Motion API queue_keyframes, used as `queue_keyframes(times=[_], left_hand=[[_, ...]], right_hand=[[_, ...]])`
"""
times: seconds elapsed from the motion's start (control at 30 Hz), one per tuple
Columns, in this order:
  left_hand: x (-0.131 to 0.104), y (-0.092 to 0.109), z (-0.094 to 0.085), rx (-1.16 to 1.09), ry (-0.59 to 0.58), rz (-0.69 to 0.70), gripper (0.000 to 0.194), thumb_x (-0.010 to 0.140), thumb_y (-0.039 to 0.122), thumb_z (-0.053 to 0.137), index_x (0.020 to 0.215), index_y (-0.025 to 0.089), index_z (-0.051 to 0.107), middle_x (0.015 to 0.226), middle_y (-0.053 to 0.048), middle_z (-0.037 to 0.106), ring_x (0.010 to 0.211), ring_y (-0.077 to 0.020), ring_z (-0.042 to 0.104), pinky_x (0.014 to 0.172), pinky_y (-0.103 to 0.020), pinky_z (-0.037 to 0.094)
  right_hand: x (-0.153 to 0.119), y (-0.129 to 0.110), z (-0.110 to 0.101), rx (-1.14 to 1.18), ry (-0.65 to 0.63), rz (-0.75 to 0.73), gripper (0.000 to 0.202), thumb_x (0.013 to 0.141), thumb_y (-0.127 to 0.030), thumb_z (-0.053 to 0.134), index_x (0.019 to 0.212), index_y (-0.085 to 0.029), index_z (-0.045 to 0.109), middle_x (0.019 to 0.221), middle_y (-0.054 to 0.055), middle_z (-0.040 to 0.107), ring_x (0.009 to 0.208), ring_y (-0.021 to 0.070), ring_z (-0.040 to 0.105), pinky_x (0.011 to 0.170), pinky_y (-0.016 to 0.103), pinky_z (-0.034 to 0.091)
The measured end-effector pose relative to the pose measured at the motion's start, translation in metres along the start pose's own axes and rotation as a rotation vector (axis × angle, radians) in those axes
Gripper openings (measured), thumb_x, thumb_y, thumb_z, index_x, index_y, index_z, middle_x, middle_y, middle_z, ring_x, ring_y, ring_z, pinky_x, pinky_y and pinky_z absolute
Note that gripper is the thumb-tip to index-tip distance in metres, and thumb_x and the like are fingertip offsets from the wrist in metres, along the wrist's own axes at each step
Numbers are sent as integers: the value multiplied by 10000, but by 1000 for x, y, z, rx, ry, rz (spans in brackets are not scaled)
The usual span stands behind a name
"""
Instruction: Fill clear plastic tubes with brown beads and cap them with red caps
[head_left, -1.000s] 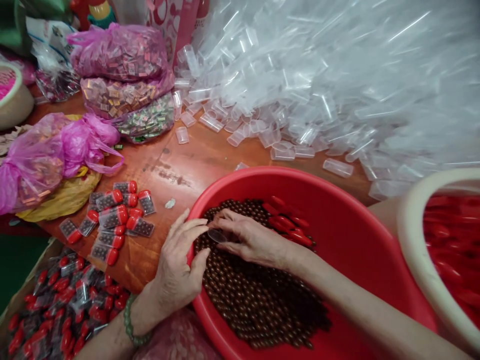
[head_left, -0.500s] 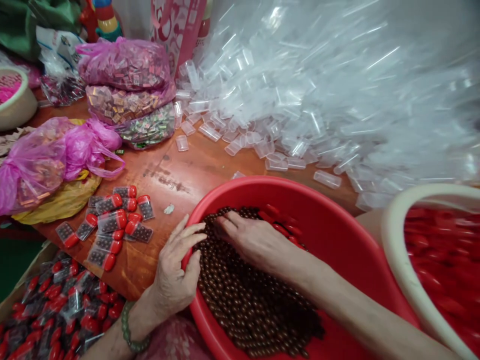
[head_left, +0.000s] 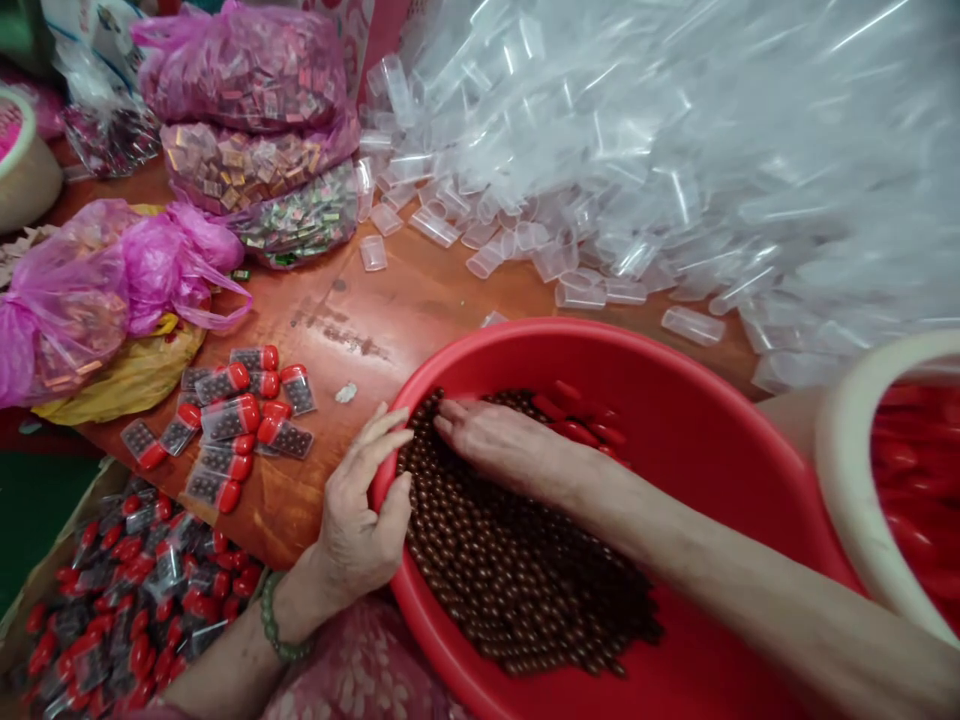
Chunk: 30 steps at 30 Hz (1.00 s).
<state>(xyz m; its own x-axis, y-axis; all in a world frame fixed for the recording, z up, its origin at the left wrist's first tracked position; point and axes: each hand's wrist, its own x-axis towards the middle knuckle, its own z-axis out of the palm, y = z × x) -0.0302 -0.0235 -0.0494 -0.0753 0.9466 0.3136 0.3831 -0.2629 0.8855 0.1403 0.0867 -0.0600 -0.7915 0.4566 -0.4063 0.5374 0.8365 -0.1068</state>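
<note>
A red plastic basin (head_left: 720, 440) holds a heap of small, shiny, dark brown balls (head_left: 517, 580). My left hand (head_left: 364, 505) is curled over the basin's left rim, its fingertips just inside and the fingers slightly apart. My right hand (head_left: 487, 440) reaches in from the right and presses into the upper left of the heap. Its fingertips are partly hidden, so I cannot see whether they hold any balls. Past this hand lie several red pieces (head_left: 585, 420). Small clear containers with red caps (head_left: 229, 418), filled with dark balls, are grouped on the table left of my left hand.
Loose clear plastic tubes (head_left: 600, 180) form a big pile behind the basin. A cream tub (head_left: 847, 450) of red pieces stands at right. Pink bags (head_left: 244, 75) of small packets are stacked back left. A box of red-capped containers (head_left: 142, 600) is below the table's left edge.
The view has shifted, so the table things sit slightly higher and the basin a little further right. My right hand still works in the balls; my left hand stays on the rim.
</note>
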Motion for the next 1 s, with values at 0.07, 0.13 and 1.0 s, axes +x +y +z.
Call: queue_keyframes(times=[0.07,0.13,1.0], left_hand=[[0,0,1,2,14,0,401,840,57,500,1219,174,558,1311,-115,595,1260,-216,528,1099,-406,409],[0,0,1,4,16,-1,393,842,64,505,1216,168,562,1315,-120,591,1252,-218,533,1100,-413,406],[24,49,1,-411,-660,-335,592,891,278,568,1430,131,371,1406,-134,521,1286,-238,505,1105,-393,388]], right_hand=[[-3,-11,4,90,-6,-74,285,822,26,406,962,-93,623,904,129,631,752,208,637,688,319,485],[-8,-20,7,189,-9,-136,279,810,29,417,936,-111,623,911,119,631,822,211,634,772,329,487],[-93,-26,-34,1461,326,-110,374,812,-291,667,1168,-183,627,1044,45,665,977,184,611,859,317,486]])
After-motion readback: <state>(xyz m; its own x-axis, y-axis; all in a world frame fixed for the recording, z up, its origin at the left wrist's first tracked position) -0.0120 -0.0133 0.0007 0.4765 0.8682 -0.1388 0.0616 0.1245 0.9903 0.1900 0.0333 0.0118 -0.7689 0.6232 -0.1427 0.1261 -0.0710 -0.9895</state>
